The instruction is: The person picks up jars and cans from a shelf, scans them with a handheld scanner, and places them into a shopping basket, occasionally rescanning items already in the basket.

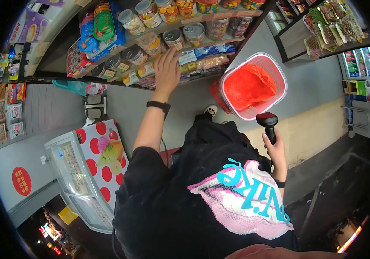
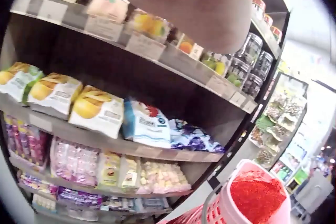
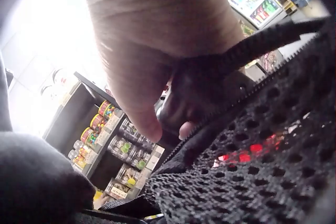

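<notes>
My left hand (image 1: 167,73) reaches out to a shelf of packaged snacks, its fingers stretched and close together. The fingertips overlap the shelf edge just below a clear dark-lidded jar (image 1: 174,39). In the left wrist view only a blurred part of this hand (image 2: 194,8) shows, across the upper shelf, with its fingers out of sight. On the other side, my right hand (image 1: 276,152) grips the handle of a black barcode scanner (image 1: 269,123), whose head points up toward the basket. The right wrist view shows that hand (image 3: 163,29) with its thumb and fingers round the dark handle.
A pink basket (image 1: 283,88) with a red bag (image 1: 249,88) inside stands on the floor by the shelf's right end. Bagged snacks (image 2: 97,111) line the lower shelves. An ice-cream freezer (image 1: 79,172) is at left. Black mesh (image 3: 252,166) fills the right wrist view's foreground.
</notes>
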A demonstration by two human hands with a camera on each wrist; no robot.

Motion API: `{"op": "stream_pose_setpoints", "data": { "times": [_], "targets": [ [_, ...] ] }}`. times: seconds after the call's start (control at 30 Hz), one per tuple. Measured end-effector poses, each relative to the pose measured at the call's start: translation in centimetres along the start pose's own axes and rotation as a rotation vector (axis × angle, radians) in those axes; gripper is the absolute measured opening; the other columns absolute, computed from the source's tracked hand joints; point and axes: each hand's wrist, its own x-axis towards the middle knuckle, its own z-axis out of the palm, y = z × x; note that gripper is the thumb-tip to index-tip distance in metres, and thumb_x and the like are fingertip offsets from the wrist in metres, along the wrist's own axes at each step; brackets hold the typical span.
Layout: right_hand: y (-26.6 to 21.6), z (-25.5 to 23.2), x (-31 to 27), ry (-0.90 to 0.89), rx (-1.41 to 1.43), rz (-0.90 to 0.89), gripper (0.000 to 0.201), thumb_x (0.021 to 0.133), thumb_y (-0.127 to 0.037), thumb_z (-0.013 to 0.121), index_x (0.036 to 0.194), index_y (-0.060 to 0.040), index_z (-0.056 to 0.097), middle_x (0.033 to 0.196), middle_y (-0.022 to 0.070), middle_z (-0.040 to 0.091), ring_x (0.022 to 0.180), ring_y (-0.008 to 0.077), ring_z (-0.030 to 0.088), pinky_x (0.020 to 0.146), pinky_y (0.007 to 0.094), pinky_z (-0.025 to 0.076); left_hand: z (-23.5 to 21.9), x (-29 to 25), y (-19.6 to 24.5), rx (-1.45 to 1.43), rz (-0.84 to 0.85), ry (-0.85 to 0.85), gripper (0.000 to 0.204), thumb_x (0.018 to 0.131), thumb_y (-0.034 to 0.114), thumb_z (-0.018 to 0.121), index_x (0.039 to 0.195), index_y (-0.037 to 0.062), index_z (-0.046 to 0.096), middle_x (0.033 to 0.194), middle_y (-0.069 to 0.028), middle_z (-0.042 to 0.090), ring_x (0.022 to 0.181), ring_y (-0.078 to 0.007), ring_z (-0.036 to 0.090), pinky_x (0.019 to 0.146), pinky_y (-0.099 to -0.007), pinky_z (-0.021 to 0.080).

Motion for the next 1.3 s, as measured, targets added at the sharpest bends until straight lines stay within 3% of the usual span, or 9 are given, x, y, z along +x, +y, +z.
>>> {"op": "stream_pose_setpoints", "data": {
  "times": [0.37,0.67,0.73,0.87,0.93,0.97,1.03,1.13,1.3],
  "targets": [
    [-0.2,0.0,-0.7,0.045,0.028,0.04,0.045,0.093,-0.027,0.075,0.124,0.0024,0.059,0.075,0.0001,0.056,0.063,0.0088,0.053,0.057,0.0273,0.045,3.3,6.2,0.0,0.126,-0.069,0.018,0.069,0.088,0.011,0.07,0.151,0.0136,0.042,0.154,-0.0075,0.044,0.145,-0.0269,0.037,0.122,-0.0468,0.025],
    [0.5,0.2,-1.5,0.118,0.065,0.096,0.048,0.093,-0.028,0.075,0.126,0.0026,0.058,0.076,0.0005,0.056,0.063,0.0095,0.054,0.057,0.0278,0.045,3.7,4.9,3.3,0.04,0.078,0.036,0.053,0.09,0.006,0.063,0.142,0.0129,0.051,0.154,-0.008,0.044,0.142,-0.0281,0.041,0.117,-0.0493,0.026],
    [0.4,0.2,-1.7,0.129,0.072,0.107,0.048,0.093,-0.028,0.075,0.126,0.0028,0.058,0.076,0.0007,0.057,0.063,0.0096,0.054,0.057,0.0279,0.046,4.2,4.6,4.7,-0.205,0.239,-0.102,0.049,0.091,0.006,0.062,0.139,0.014,0.053,0.15,-0.0087,0.047,0.135,-0.0286,0.048,0.113,-0.0479,0.033],
    [-0.1,0.0,-2.2,0.141,0.07,0.146,0.048,0.093,-0.028,0.074,0.126,0.0036,0.058,0.077,0.0013,0.058,0.063,0.0099,0.054,0.057,0.0284,0.046,8.8,0.7,7.0,-0.466,0.273,-0.425,0.046,0.093,0.008,0.061,0.138,0.0138,0.054,0.146,-0.0103,0.049,0.128,-0.0317,0.054,0.108,-0.0475,0.042],
    [-0.2,0.3,-2.2,0.144,0.08,0.168,0.048,0.093,-0.028,0.074,0.126,0.004,0.058,0.078,0.0014,0.058,0.064,0.0098,0.055,0.057,0.0285,0.046,10.6,-1.2,7.7,-0.723,0.192,-0.876,0.053,0.095,0.011,0.06,0.146,0.0158,0.047,0.143,-0.0133,0.05,0.126,-0.0364,0.055,0.104,-0.0479,0.047],
    [0.0,0.2,-2.2,0.15,0.08,0.175,0.048,0.093,-0.028,0.074,0.126,0.0042,0.058,0.078,0.0015,0.058,0.065,0.0097,0.055,0.058,0.0284,0.046,10.8,-1.7,8.3,-0.725,0.194,-0.884,0.053,0.095,0.011,0.06,0.146,0.0158,0.047,0.143,-0.0133,0.05,0.126,-0.0364,0.055,0.104,-0.0479,0.047],
    [0.6,0.4,-2.3,0.162,0.082,0.19,0.048,0.093,-0.027,0.074,0.126,0.0045,0.058,0.078,0.0016,0.058,0.065,0.0095,0.055,0.058,0.0283,0.046,10.2,-1.8,9.3,-0.481,0.109,-1.333,0.063,0.096,0.015,0.06,0.154,0.0189,0.037,0.148,-0.0165,0.047,0.129,-0.0399,0.052,0.106,-0.0491,0.047],
    [0.6,0.4,-2.6,0.189,0.015,0.167,0.049,0.093,-0.027,0.074,0.127,0.0046,0.058,0.078,0.0017,0.058,0.066,0.0093,0.055,0.059,0.0278,0.046,11.4,-3.1,9.7,-0.423,0.122,-1.484,0.07,0.097,0.018,0.061,0.159,0.0229,0.028,0.149,-0.0196,0.046,0.131,-0.0407,0.052,0.107,-0.048,0.046],
    [-0.8,0.6,-2.8,0.175,0.076,0.271,0.049,0.094,-0.028,0.074,0.126,0.0045,0.059,0.077,0.0015,0.058,0.066,0.0097,0.055,0.059,0.0274,0.046,15.0,-7.1,7.3,-0.463,0.113,-1.517,0.064,0.097,0.019,0.062,0.155,0.0158,0.035,0.147,-0.0216,0.049,0.129,-0.0399,0.054,0.105,-0.0478,0.047]
  ]
}}
